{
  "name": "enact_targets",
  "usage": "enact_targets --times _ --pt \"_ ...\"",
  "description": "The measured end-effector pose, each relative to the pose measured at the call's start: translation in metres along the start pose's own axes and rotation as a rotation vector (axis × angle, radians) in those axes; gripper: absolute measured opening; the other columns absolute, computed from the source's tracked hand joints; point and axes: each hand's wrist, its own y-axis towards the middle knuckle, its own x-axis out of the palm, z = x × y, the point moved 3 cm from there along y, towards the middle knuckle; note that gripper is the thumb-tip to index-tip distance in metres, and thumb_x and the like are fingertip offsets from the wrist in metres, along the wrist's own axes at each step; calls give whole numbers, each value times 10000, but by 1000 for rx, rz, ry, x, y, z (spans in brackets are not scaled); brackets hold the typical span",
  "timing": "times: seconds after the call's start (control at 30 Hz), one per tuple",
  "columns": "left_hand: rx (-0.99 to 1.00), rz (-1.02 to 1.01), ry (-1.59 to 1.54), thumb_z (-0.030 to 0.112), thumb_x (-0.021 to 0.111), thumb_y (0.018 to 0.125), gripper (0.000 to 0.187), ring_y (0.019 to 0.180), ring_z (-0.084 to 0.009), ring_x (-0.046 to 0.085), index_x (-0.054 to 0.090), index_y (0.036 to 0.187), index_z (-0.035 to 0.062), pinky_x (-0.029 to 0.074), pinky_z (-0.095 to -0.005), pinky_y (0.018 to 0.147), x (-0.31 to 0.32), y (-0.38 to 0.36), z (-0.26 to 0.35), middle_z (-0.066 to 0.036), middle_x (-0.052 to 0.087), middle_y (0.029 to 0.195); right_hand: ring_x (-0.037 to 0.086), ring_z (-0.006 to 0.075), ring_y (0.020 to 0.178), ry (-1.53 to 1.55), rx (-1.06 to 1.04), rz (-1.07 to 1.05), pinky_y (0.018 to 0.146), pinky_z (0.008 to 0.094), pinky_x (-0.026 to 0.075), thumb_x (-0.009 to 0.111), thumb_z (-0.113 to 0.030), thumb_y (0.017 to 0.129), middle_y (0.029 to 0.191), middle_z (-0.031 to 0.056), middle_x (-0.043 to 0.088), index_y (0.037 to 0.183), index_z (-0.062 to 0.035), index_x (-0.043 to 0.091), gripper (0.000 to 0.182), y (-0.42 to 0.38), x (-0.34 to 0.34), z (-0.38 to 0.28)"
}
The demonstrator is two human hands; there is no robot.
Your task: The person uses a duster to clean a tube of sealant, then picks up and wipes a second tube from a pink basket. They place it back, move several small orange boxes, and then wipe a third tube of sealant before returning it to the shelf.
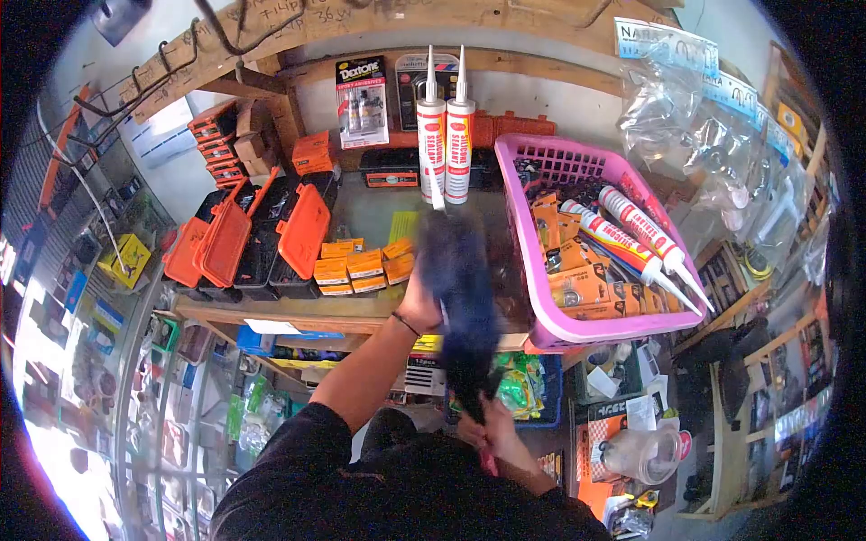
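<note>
A dark blue and black object (458,288), smeared by motion, stands upright in front of my body, with a pale narrow tip near the sealant tubes. My left hand (422,293) is at its left side, fingers mostly hidden behind it. Lower down, my right hand (494,433) is closed at its bottom end, beside something pinkish-red. Two upright silicone sealant tubes (446,149) stand at the back of the shelf. Small orange boxes (364,265) are stacked left of my left hand.
A pink basket (538,298) with sealant tubes and orange packets sits at the right. Open orange-lidded cases (302,233) are at the left. A Dextone adhesive pack (362,104) is at the back. Plastic bags (713,135) hang at the upper right.
</note>
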Motion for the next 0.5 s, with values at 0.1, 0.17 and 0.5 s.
enact_targets --times 0.1,0.17,0.5 --pt "72 -189 107 416 402 825 464 734 -255 577 429 1107 49 490 -400 645 -6 -1 0 -134 565 870 433 138 432 -201 -135 -64 344 234 332 410 -326 866 696 69 500 987 -117 380 244 -16 13 -11" --pt "-18 206 -252 416 411 821 467 776 -261 571 426 1115 54 490 -392 650 22 -12 -1 -137 559 884 429 124 439 -269 -68 -170 328 231 319 421 -339 858 791 62 500 994 -125 389 256 5 -19 -15" --pt "77 3 -46 488 354 829 512 981 -244 491 459 1133 89 371 -386 876 17 -3 1 -95 512 1094 266 117 269 74 -181 -240 283 246 212 400 -323 861 392 -6 274 803 -66 440 267 -16 13 -29"
